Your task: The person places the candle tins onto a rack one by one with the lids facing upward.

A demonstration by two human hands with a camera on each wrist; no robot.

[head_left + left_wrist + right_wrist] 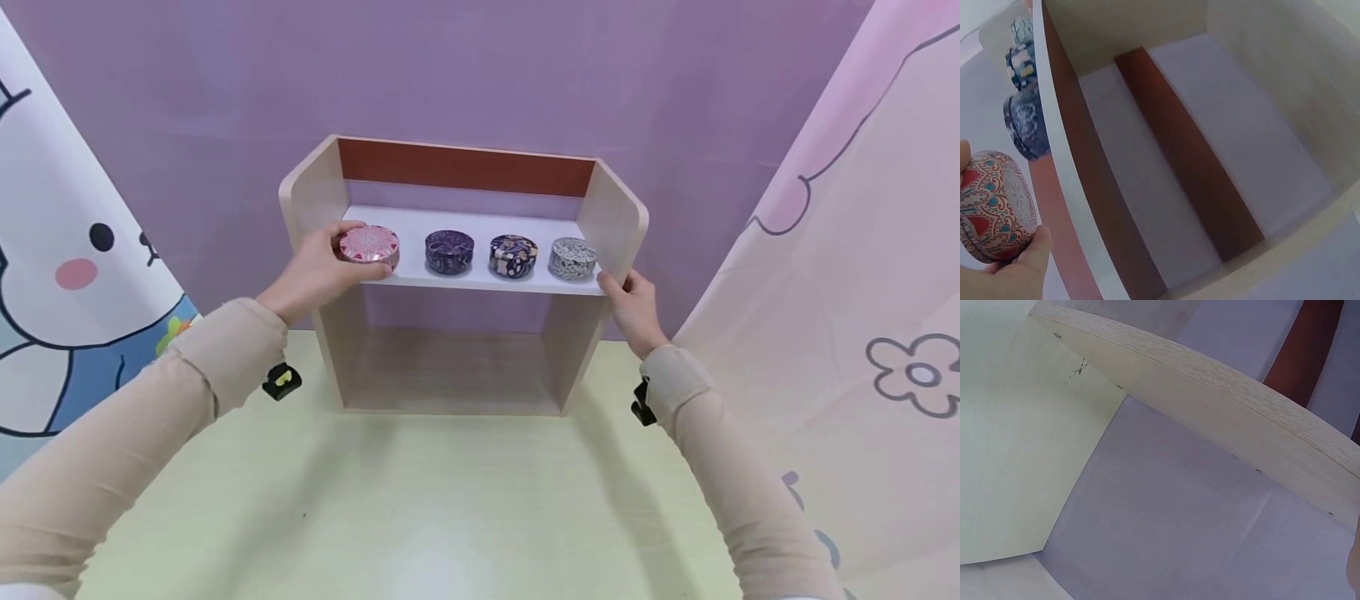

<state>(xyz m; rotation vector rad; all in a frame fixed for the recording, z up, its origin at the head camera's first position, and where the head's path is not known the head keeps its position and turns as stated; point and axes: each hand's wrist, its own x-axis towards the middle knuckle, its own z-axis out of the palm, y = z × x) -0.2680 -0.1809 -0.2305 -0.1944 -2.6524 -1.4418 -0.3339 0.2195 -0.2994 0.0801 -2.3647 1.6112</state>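
A small wooden shelf unit (611, 218) stands on a pale green table (450, 508). Its white shelf board (480, 279) carries a row of round tins: a pink tin (369, 244), a purple tin (449, 251), a dark patterned tin (513, 254) and a grey-white tin (573, 257). My left hand (318, 271) grips the pink tin (994, 209) at the shelf's left end, thumb (1029, 259) along its front. My right hand (633, 308) holds the unit's right side panel at shelf height, fingers curled on its edge. The right wrist view shows only that side panel (1222, 400).
A purple wall (480, 75) stands right behind the unit. A cartoon-printed curtain (67, 250) hangs at the left and a pink one (862, 292) at the right. The lower compartment (450, 358) of the unit holds nothing.
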